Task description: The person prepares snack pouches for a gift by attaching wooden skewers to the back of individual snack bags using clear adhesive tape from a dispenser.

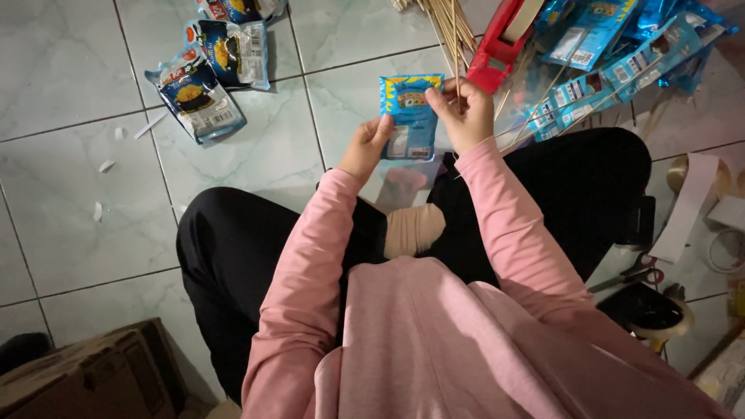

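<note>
Hands at the centre, raised over crossed legs in black trousers [233,256]. Left hand [363,147] with fingers pinched on the lower left edge of a small blue snack packet [410,116]; right hand [464,116] closed on the packet's upper right corner, gripping a thin wooden skewer [456,54] too (its tip pointing away, up past the fingers). Packet held upright between both hands, above the pale tiled floor [70,186], clear of the knees. Pink sleeves [310,264] running down from both wrists.

Further off on the floor: three blue snack bags [203,93] up left, well apart from the hands; scraps of white paper [105,166] scattered near them. Bundle of skewers [446,23] just beyond the right hand, beside a red tape dispenser [497,46]. Heap of blue packets on sticks [613,54] at upper right. Scissors [632,273] by the right knee. Brown cardboard box [85,376] at lower left.
</note>
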